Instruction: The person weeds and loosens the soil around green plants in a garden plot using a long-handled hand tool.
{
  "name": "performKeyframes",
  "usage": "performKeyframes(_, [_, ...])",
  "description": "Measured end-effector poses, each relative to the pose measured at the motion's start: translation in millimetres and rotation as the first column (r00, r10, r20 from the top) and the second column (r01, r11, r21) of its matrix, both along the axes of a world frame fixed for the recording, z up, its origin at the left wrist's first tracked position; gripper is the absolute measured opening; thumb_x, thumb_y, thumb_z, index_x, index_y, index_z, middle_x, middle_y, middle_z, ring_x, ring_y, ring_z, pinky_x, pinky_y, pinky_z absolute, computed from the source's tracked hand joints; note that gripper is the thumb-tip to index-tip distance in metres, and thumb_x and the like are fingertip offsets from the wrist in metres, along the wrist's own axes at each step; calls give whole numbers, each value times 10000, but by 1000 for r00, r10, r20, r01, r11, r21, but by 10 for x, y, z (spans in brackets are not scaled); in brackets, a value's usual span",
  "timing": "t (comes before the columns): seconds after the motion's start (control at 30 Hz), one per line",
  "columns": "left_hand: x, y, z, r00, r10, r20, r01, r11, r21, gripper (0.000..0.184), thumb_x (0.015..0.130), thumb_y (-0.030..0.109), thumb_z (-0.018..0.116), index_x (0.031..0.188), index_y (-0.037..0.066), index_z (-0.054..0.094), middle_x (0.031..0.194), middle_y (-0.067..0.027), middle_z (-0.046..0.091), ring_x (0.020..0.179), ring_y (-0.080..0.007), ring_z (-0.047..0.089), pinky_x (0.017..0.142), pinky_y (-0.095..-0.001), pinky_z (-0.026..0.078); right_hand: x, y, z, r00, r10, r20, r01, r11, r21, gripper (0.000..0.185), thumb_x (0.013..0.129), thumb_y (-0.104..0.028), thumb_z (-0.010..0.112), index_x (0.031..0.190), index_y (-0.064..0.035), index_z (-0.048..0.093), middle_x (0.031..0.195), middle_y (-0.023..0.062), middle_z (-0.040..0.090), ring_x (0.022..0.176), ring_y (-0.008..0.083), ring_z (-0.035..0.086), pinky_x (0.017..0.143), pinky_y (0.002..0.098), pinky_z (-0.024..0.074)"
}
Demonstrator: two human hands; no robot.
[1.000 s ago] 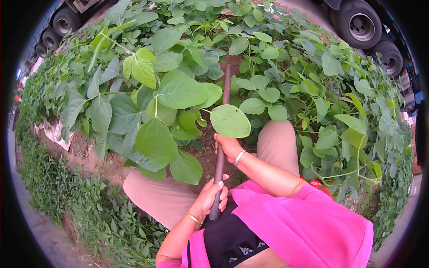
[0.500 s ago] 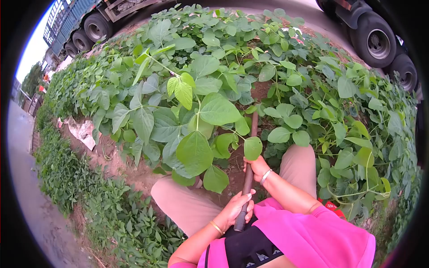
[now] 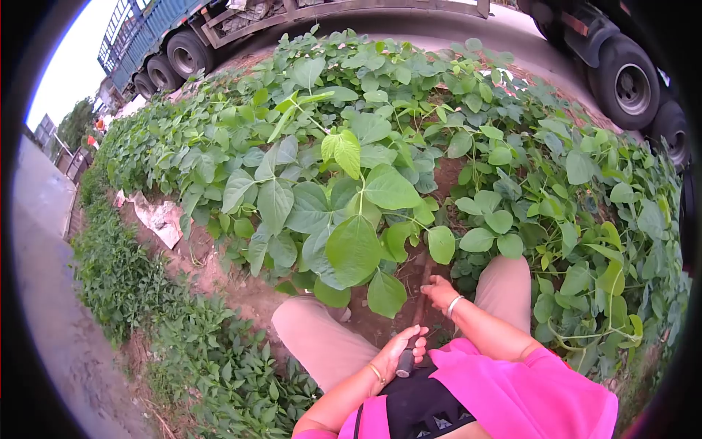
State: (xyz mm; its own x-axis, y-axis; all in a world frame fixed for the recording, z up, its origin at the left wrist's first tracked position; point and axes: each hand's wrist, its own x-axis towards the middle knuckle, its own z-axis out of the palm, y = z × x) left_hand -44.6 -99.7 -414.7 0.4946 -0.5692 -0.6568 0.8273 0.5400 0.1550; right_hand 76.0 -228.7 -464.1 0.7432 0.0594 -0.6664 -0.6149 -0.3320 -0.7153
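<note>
A long brown tool handle (image 3: 404,364) runs from my lap forward between my knees, and its far end is hidden among the leaves. My left hand (image 3: 398,351), with a gold bangle at the wrist, is wrapped round it near its dark butt end. Farther along, my right hand (image 3: 441,294), wearing a silver bracelet, is closed at the handle's blurred shaft. Broad green leaves (image 3: 354,250) of a vine-like plant hang just in front of both hands. Bare brown soil (image 3: 365,314) shows beneath them.
Dense leafy plants (image 3: 585,219) spread ahead and to the right. Low green plants (image 3: 197,358) border a paved strip (image 3: 51,293) on the left. A pale torn sheet (image 3: 159,223) lies on the soil. Beyond the plants stand a blue truck (image 3: 153,40) and large wheels (image 3: 629,88).
The view has shifted, so the plants sit lower and farther right. The handle has moved relative to my body: less of it shows between my hands, and its butt is closer to my lap.
</note>
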Motion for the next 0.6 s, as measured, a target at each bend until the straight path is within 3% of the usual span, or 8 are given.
performKeyframes(0.17, [48,-34,73,999,-11,40,11,1000,-21,221,805,240,474,962,94,426,590,12,419,449,-97,394,400,-238,350,348,-148,115,901,-321,292,289,946,149,516,690,-152,590,1136,4,383,798,71,515,693,128,485,615,226,394])
performKeyframes(0.27, [35,-28,187,996,8,90,0,996,-85,237,807,252,475,976,95,421,590,6,424,448,-105,403,392,-243,357,4,-87,96,959,-255,-122,263,963,54,517,728,-188,571,1143,10,334,848,92,530,775,236,536,681,382,428])
performKeyframes(0.3, [28,-65,226,992,-7,125,12,999,-44,253,807,261,480,986,93,418,582,-2,424,446,-110,408,388,-248,363,-95,-59,103,948,-189,-254,255,932,259,436,741,-197,554,1076,4,361,825,101,536,735,261,543,642,420,434])
performKeyframes(0.4, [62,-123,255,953,-191,235,147,971,190,257,826,266,448,992,71,417,603,-28,472,479,-133,466,419,-256,401,-99,-21,-135,834,-138,-535,437,757,486,156,795,-162,447,890,-42,415,541,89,475,503,228,490,441,384,402])
performKeyframes(0.47, [239,90,547,607,-679,414,167,618,768,257,819,233,461,990,42,441,604,-37,485,499,-137,489,447,-246,408,-27,-74,-227,799,-176,-576,492,742,456,100,791,-139,434,856,-62,434,524,80,459,453,211,447,420,362,376])
performKeyframes(0.5, [299,208,841,381,-702,602,-436,438,786,241,798,174,484,982,20,465,586,-35,473,504,-123,490,462,-230,402,3,-124,-346,794,-198,-575,487,774,405,84,787,-140,436,835,-71,436,523,76,457,452,211,446,423,362,377])
performKeyframes(0.57, [257,560,2083,178,-697,695,-898,174,404,269,762,30,450,1028,-4,446,583,-31,442,464,-96,427,438,-209,362,4,-310,-544,792,-154,-591,434,823,367,66,776,-146,447,808,-92,428,521,67,451,450,207,445,427,357,375])
performKeyframes(0.6, [13,558,2446,34,-428,903,-999,-19,28,346,737,-19,443,1081,-11,402,640,-44,429,465,-87,382,415,-199,323,-22,-330,-565,803,-195,-564,451,816,360,102,761,-165,467,738,-76,424,539,56,439,451,193,427,432,353,375])
